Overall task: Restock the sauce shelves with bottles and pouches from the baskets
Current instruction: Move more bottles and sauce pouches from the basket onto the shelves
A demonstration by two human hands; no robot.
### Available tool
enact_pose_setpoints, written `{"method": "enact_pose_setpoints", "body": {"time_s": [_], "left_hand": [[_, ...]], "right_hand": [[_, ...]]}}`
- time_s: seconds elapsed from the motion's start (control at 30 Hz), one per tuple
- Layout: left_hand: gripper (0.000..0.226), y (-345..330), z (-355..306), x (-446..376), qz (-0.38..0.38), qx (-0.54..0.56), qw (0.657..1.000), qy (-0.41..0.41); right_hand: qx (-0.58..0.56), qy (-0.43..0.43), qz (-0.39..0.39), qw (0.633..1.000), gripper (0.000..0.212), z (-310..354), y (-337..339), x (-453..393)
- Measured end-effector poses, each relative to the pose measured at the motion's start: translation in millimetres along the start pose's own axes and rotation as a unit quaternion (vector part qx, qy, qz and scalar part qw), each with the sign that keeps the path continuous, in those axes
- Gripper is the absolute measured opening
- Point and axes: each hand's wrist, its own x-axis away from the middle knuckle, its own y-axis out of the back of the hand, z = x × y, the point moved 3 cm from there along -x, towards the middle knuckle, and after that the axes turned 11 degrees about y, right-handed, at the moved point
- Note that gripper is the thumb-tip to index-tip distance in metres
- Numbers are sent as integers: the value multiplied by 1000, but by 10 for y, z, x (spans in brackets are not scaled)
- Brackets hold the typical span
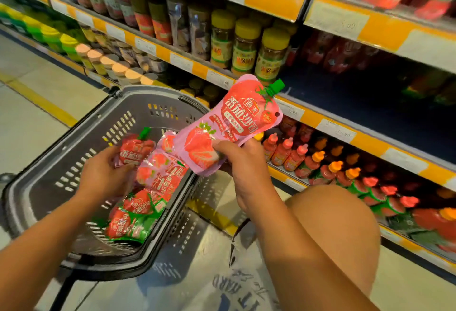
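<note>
My right hand (243, 162) grips the bottom edge of a pink tomato-sauce pouch (234, 123) with a green cap, held up in front of the shelves. My left hand (106, 172) is inside the grey shopping basket (74, 148), its fingers curled round a red pouch (134, 149) with a green cap. Several more pink and green-red pouches (148, 192) lie in the basket. A dark, partly bare shelf space (357, 93) lies to the right of the held pouch.
Yellow-lidded jars (246, 44) stand on the middle shelf. Red sauce bottles with red and orange caps (320, 160) fill the lower shelf. My bare knee (340, 231) is at the right. The basket stands on a tiled floor with a yellow stripe (42, 101).
</note>
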Motion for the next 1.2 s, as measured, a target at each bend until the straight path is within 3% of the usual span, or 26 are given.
{"method": "enact_pose_setpoints", "body": {"time_s": [0.1, 0.23, 0.37, 0.47, 0.73, 0.8, 1.03, 1.2], "left_hand": [[30, 382, -357, 112, -24, 128, 991, -9], [20, 709, -1039, 414, -11, 245, 966, -81], [22, 765, -1756, 847, 44, 345, 923, -163], [28, 691, -2261, 1168, 93, 379, 895, -216], [21, 119, -3523, 2110, 199, 378, 851, -304], [20, -94, -3726, 2328, 221, 365, 853, -301], [26, -950, -4203, 2754, 329, 275, 870, -244], [26, -1474, -4493, 2824, 360, 264, 875, -189]], "right_hand": [[-31, 28, -11, 999, 19, 171, 94, 145], [-36, 70, -74, 994, 18, 381, 376, 353], [-34, 121, -131, 983, 24, 709, 869, 550], [5, 140, -159, 977, 15, 952, 1452, 748], [111, 120, -260, 952, 22, 1219, 3176, 1120], [108, 102, -271, 951, 30, 1213, 3465, 1133], [130, 10, -289, 948, 24, 1115, 3970, 1123], [96, -22, -339, 936, 14, 1129, 4278, 852]]}}
